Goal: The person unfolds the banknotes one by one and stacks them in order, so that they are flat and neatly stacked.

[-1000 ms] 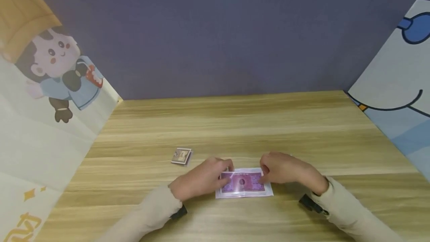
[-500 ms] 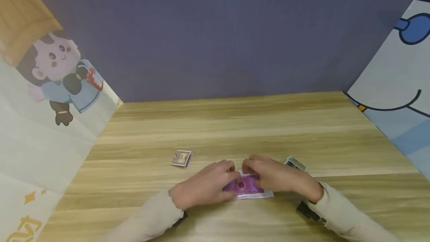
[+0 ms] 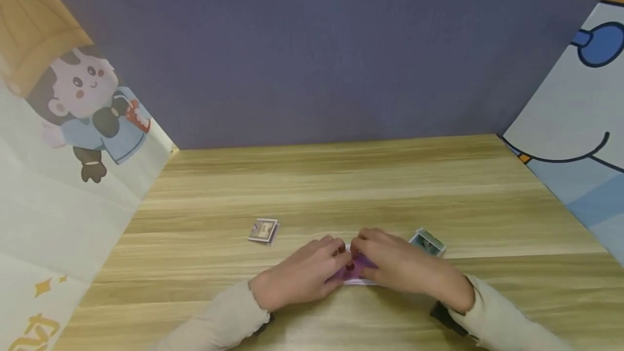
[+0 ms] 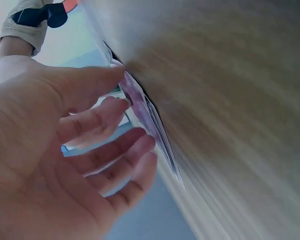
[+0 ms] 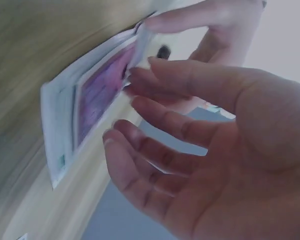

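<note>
A purple printed note [image 3: 358, 270], like a banknote with white borders, lies on the table in front of me. White sheet edges [image 5: 56, 130] show beneath it in the right wrist view. My left hand [image 3: 304, 272] covers its left part, the thumb reaching the purple print and the other fingers loosely bent near it. Over its right part sits my right hand [image 3: 402, 264], fingers bent and spread apart. The fingertips of both hands almost meet around the note's middle. In the left wrist view, several thin layers show along the edge of the note [image 4: 146, 110].
A small folded brownish note [image 3: 263, 230] lies on the wooden table [image 3: 331, 188] to the left. To the right, partly behind my right hand, is a greenish folded note [image 3: 429, 241]. A dark panel [image 3: 317, 58] stands at the back, with cartoon-printed panels on both sides.
Both hands have moved inward over the purple note, the right one more, hiding most of it. The greenish folded note has come into view beyond the right hand.
</note>
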`<state>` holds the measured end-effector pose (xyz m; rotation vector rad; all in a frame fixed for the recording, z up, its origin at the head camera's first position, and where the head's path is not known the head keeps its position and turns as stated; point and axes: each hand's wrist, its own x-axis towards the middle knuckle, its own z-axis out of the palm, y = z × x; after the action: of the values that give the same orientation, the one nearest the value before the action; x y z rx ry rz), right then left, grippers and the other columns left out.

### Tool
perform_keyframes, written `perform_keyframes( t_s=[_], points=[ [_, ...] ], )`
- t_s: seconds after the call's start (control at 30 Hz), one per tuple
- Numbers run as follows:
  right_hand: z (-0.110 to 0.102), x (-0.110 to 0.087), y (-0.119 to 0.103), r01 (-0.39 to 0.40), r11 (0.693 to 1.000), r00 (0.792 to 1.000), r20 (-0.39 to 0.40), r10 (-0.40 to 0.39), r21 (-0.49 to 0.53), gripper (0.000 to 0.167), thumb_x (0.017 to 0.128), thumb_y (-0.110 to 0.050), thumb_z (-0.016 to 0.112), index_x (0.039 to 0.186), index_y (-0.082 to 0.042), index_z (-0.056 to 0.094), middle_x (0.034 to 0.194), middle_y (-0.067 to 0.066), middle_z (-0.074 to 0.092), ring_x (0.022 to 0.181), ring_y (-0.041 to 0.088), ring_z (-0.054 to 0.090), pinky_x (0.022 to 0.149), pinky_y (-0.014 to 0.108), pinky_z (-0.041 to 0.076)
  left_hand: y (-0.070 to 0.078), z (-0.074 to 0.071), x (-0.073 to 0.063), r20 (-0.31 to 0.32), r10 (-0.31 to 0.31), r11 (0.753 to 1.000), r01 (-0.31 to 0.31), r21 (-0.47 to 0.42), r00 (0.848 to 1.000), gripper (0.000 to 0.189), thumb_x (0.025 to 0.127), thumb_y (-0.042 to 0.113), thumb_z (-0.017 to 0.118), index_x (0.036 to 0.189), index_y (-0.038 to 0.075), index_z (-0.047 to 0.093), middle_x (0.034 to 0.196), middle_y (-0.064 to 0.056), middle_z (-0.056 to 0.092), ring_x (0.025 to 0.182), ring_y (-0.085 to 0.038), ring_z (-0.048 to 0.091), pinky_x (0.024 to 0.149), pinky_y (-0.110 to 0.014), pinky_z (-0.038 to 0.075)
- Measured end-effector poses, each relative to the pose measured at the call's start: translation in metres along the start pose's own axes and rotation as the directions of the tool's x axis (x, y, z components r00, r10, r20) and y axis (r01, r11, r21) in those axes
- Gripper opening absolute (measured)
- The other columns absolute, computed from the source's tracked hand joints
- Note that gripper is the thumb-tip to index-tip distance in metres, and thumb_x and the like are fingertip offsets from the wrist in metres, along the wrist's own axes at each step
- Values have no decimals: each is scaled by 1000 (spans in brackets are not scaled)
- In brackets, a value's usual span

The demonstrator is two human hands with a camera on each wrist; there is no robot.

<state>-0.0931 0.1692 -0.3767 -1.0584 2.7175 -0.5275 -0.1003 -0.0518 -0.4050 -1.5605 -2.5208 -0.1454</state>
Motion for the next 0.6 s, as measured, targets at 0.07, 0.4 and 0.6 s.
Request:
perform_keyframes(
  t_s=[0.07,0.4,0.6],
  points=[
    [-1,-1,-3,13,1000,1000,-2,-13,3,19,88,-19,76,104,-14,67,101,-3,59,89,9,56,72,27,53,0,1,1,-1,-24,1000,24,-5,1000,25,91,26,73,111,13,67,107,-1,63,92,-12,58,82,-24,52],
    [0,-4,3,14,1000,1000,-1,-14,12,28,88,-16,75,115,-12,67,109,-1,59,95,13,58,79,33,55,-2,2,2,12,-99,995,99,-9,995,22,95,26,68,113,14,68,104,1,63,94,-13,59,81,-25,52],
    [1,0,8,60,998,998,-7,-60,13,27,85,-10,76,111,-12,69,108,0,60,93,12,59,78,30,55,-4,-2,1,29,-113,990,115,-87,993,18,96,24,68,111,14,72,105,0,65,93,-11,59,87,-25,52]
  ],
)
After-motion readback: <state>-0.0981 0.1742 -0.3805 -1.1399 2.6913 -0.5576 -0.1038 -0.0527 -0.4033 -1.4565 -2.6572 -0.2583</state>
